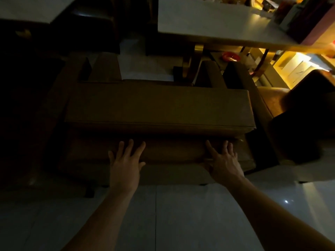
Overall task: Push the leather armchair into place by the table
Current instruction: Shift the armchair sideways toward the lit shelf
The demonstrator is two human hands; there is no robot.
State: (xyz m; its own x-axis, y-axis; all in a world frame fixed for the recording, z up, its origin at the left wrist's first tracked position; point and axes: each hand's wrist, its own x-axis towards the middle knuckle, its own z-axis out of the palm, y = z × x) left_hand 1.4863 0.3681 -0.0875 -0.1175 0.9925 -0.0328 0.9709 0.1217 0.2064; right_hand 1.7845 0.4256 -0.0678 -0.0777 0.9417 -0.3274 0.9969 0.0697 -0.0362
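A brown leather armchair [157, 107] fills the middle of the dim view, seen from behind and above, its thick backrest top facing me. My left hand [126, 160] lies flat on the chair's back panel with fingers spread. My right hand [223, 160] presses the same panel further right, fingers spread, thumb hooked on a ledge. Beyond the chair stands a pale-topped table [208, 24] on a gold pedestal leg [192, 60]. The chair's two armrests point toward the table.
A second brown armchair [282, 105] stands close on the right. A red object [230, 57] lies under the table. Another pale table [25, 9] and dark seat [92, 20] sit at the upper left. Glossy white floor tiles [181, 214] lie behind the chair.
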